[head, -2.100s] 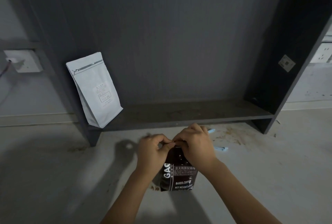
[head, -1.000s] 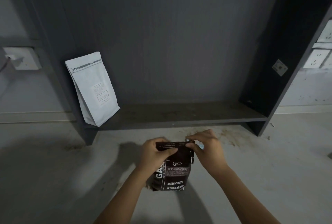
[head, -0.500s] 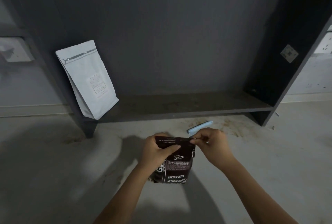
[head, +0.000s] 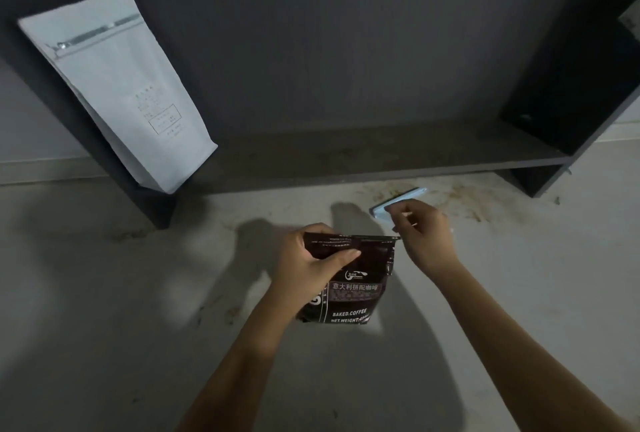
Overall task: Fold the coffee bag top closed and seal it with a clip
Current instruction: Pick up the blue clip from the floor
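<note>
A dark brown coffee bag (head: 349, 293) with white print stands upright on the pale surface. Its top is folded over into a flat band. My left hand (head: 311, 265) pinches that band at its left half, thumb laid across the front. My right hand (head: 424, 234) is at the bag's top right corner, its heel touching the corner. Its thumb and index finger pinch the near end of a light blue clip (head: 403, 201), which lies on the surface just behind the bag.
A white coffee pouch (head: 121, 92) leans against the left post of a dark shelf unit (head: 381, 158) at the back. Brown coffee stains mark the pale surface (head: 519, 293) near the clip. A dark side panel (head: 571, 92) stands on the right.
My right hand has left the bag's folded top and gone back to the blue clip. The left hand keeps the fold pinched. The view has moved closer.
</note>
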Demonstrator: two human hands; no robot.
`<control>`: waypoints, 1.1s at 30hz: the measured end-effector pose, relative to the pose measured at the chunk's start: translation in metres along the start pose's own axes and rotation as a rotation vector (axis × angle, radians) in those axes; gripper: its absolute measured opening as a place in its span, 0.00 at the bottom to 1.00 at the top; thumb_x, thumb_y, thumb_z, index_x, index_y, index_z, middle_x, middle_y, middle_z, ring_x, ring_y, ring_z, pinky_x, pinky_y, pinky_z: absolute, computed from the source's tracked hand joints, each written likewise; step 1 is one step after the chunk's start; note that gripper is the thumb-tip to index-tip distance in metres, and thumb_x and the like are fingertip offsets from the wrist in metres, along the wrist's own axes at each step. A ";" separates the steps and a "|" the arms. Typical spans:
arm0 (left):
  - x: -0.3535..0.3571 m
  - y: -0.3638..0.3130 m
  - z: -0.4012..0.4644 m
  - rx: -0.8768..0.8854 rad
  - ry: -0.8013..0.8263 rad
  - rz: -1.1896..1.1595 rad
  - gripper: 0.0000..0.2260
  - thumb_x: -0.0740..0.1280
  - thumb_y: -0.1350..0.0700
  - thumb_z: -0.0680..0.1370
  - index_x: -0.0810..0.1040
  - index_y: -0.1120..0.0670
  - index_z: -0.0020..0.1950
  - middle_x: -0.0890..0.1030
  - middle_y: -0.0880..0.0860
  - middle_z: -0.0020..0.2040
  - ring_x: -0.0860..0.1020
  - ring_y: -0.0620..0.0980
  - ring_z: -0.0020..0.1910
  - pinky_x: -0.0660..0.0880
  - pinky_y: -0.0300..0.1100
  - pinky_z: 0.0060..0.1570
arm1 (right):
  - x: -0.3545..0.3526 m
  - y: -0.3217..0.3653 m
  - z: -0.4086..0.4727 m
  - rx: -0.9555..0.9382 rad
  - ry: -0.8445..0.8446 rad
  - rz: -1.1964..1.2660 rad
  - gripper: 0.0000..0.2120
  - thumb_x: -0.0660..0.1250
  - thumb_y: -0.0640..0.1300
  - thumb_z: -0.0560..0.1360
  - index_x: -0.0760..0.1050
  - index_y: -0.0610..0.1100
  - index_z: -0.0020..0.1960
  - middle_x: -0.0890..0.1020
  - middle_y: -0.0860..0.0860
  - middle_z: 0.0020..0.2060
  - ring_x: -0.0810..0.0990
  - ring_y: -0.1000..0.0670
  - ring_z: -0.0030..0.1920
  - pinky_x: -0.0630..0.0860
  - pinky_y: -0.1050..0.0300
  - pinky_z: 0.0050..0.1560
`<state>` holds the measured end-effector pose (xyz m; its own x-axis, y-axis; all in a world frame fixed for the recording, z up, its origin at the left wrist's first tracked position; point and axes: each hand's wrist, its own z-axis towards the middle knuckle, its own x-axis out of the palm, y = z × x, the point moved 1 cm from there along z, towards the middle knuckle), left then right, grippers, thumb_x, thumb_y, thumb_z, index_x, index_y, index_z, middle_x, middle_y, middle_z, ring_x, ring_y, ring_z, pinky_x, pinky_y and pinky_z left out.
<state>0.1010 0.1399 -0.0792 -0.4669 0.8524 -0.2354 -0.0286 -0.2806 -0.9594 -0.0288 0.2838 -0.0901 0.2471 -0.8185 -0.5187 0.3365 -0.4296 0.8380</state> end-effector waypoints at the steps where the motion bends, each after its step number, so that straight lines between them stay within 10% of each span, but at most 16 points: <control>1: 0.000 0.001 0.001 0.006 -0.002 0.000 0.10 0.76 0.60 0.64 0.77 0.49 0.31 0.81 0.42 0.27 0.78 0.39 0.28 0.72 0.30 0.31 | 0.005 -0.007 0.004 -0.006 0.013 -0.053 0.06 0.64 0.40 0.74 0.80 0.45 0.46 0.83 0.50 0.43 0.80 0.53 0.35 0.72 0.67 0.36; 12: -0.001 0.011 0.011 -0.037 -0.014 -0.042 0.07 0.76 0.52 0.62 0.79 0.52 0.34 0.83 0.45 0.30 0.81 0.46 0.32 0.76 0.37 0.33 | 0.043 -0.047 0.035 0.175 0.248 -0.350 0.25 0.65 0.41 0.73 0.64 0.35 0.67 0.72 0.37 0.65 0.70 0.38 0.65 0.66 0.46 0.65; 33: -0.001 0.009 0.005 -0.003 0.001 -0.020 0.11 0.75 0.48 0.61 0.79 0.53 0.33 0.82 0.49 0.30 0.82 0.50 0.32 0.78 0.45 0.34 | 0.027 -0.027 -0.008 0.130 0.173 -0.445 0.08 0.62 0.35 0.70 0.72 0.38 0.50 0.81 0.39 0.47 0.80 0.38 0.45 0.71 0.55 0.39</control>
<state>0.0969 0.1343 -0.0869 -0.4652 0.8585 -0.2160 -0.0354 -0.2618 -0.9645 -0.0241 0.2767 -0.1284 0.2564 -0.4744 -0.8421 0.3304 -0.7757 0.5377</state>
